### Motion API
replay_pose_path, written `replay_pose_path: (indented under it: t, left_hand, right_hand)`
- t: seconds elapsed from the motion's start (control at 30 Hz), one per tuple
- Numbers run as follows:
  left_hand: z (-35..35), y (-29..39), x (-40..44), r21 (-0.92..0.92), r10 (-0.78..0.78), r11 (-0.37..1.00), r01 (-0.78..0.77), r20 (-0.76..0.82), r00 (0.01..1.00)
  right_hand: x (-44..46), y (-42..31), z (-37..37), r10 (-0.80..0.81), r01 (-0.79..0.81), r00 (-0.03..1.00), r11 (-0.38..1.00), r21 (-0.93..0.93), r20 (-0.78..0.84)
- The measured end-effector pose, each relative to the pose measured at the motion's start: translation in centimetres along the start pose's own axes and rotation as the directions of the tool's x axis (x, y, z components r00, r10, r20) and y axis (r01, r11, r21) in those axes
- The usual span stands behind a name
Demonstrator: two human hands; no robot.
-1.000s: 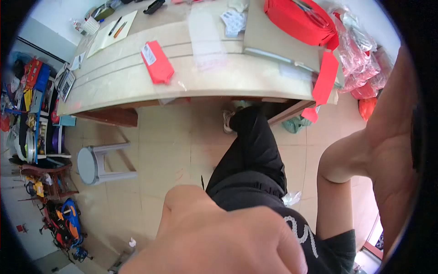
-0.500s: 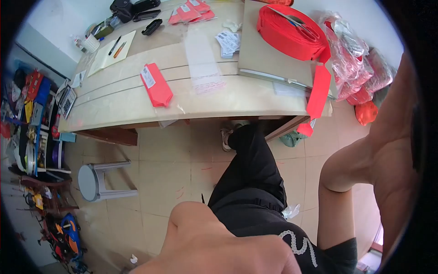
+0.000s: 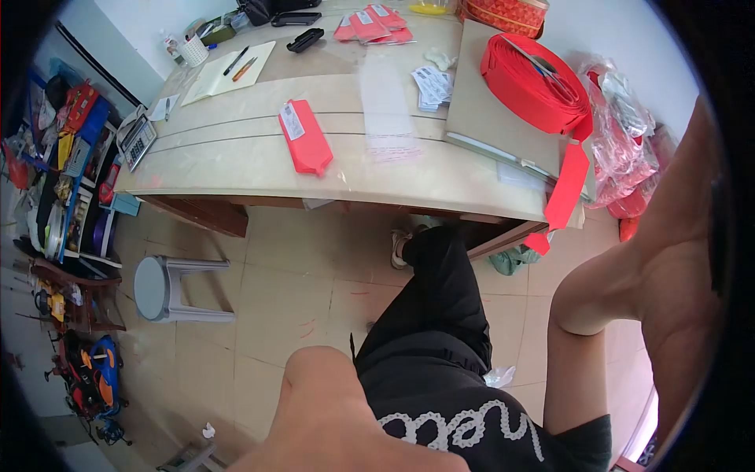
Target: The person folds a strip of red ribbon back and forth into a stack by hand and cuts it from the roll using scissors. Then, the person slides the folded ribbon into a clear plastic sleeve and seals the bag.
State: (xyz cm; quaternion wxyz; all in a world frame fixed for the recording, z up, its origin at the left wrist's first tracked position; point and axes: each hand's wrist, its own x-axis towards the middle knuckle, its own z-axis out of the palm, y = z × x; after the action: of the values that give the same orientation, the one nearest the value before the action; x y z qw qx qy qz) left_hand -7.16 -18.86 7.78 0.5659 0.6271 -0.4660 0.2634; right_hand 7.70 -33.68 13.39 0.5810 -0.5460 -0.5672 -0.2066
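Observation:
My right arm [image 3: 582,377] is bent up close to the camera, and my right hand [image 3: 676,291] is cut off by the right border, with no fingers showing. At the bottom, bare skin of my left arm and hand [image 3: 330,409] looms large; its fingers are hidden too. Neither touches anything I can make out. On the table lies a red strip with a white label [image 3: 305,138]. Scissors [image 3: 546,67] rest on a large roll of red webbing [image 3: 535,98], whose cut end hangs over the front edge.
The roll sits on a grey-brown board [image 3: 480,102]. Label slips [image 3: 431,85], labelled red packets [image 3: 376,25], a notebook [image 3: 208,86] and a calculator [image 3: 137,141] lie on the table [image 3: 244,165]. A stool [image 3: 153,289] stands left; plastic-wrapped red bundles [image 3: 621,149] lie right.
The view has shifted, so the table and its things appear farther right. More of the shirt's white lettering shows. No object has been moved by hand.

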Motion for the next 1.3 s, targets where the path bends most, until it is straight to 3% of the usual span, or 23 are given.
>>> replay_pose_path:
  t: [0.33, 0.87, 1.3]
  left_hand:
    - [-1.3, 0.3, -0.2, 0.067, -0.089, 0.994, 0.085, 0.049, 0.995]
    - [-4.5, 0.7, 0.3, 0.175, -0.189, 0.971, 0.164, 0.14, 0.972]
    - [-8.7, 0.9, 0.2, 0.318, -0.343, 0.915, 0.249, 0.285, 0.895]
  right_hand:
    - [0.3, -1.2, -2.8, -0.045, 0.044, 0.998, 0.999, -0.019, -0.042]
    - [2.0, 0.6, -0.5, 0.009, -0.009, 1.0, 1.0, -0.012, -0.016]
    - [4.3, 2.2, -0.1, 0.014, -0.014, 0.999, 1.0, -0.012, -0.037]
